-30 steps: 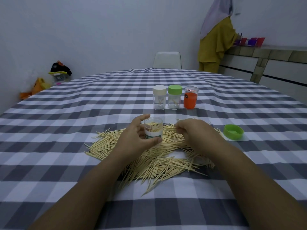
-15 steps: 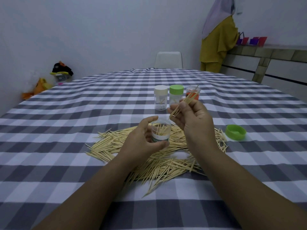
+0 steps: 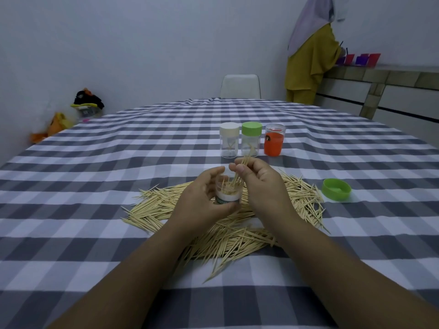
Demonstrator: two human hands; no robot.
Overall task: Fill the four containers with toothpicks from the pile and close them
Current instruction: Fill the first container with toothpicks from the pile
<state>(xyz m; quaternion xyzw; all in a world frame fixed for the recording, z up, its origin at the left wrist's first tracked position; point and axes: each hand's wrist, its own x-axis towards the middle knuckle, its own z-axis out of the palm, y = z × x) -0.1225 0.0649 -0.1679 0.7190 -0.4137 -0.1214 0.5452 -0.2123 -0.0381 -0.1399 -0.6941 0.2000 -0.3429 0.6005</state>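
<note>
Half a second ago our right hand [image 3: 259, 184] held its pinch of toothpicks [image 3: 241, 170] up in front of the far containers; now it has dropped, and the lower tips of that small bunch sit inside the open clear container [image 3: 228, 191]. Thumb and fingers are curled round the sticks, whose upper ends poke out above the knuckles. Our left hand [image 3: 204, 198] has hardly shifted: it grips the container from the left side, thumb in front near the label, steadying it upright on the pile of toothpicks [image 3: 228, 222].

A loose green lid [image 3: 336, 192] lies open side up to the right of the pile, apart from it. Beyond stand three containers in a row: one with a cream lid [image 3: 229, 143], one with a green lid [image 3: 251, 142], and an orange one [image 3: 274, 142] (each of the first two shows a few sticks inside).

Everything rests on a table under a grey-and-white checked cloth [image 3: 118, 174]. A white chair [image 3: 240, 86] stands at the far end against a pale wall, a person in yellow clothing [image 3: 308, 62] stands at a counter to the right, and bags [image 3: 88, 105] lie on the floor at left.
</note>
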